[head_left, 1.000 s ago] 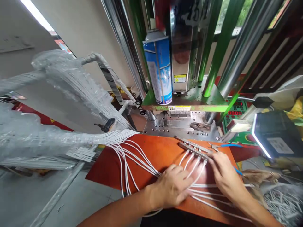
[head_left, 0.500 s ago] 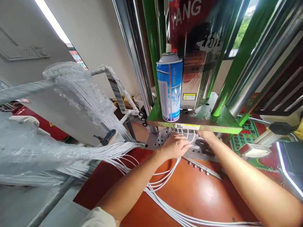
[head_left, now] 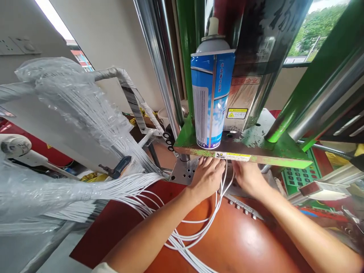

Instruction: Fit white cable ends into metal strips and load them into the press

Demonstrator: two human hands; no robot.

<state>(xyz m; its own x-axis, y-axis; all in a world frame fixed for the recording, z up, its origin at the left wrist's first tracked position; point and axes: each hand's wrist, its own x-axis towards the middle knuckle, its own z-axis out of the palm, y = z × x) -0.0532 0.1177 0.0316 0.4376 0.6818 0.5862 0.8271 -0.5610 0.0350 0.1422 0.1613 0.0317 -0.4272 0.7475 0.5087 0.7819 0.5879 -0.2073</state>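
Observation:
My left hand (head_left: pixel 209 173) reaches under the front edge of a green machine plate (head_left: pixel 280 151). Its fingers are bent and close together over the metal mould plate (head_left: pixel 182 170), with the tips hidden. Thin white cables (head_left: pixel 220 199) run up past its right side and vanish under the ledge. Just right of these cables is my right hand (head_left: pixel 248 176), its fingers mostly concealed below the same ledge. What either hand grips there cannot be seen. From the hands the cables loop down over the reddish-brown table (head_left: pixel 241 242).
A blue spray can (head_left: pixel 212 98) stands on the green plate above my hands. A toothed metal bar (head_left: pixel 244 206) lies below the right hand. Plastic-wrapped cable bundles (head_left: pixel 76 98) hang at left, near a dark clamp (head_left: pixel 116 168). A green keypad panel (head_left: pixel 303 172) sits right.
The view has moved closer to the machine. My left hand has shifted forward with its fingers further under the plate's edge; more of my right hand now shows beside the cables.

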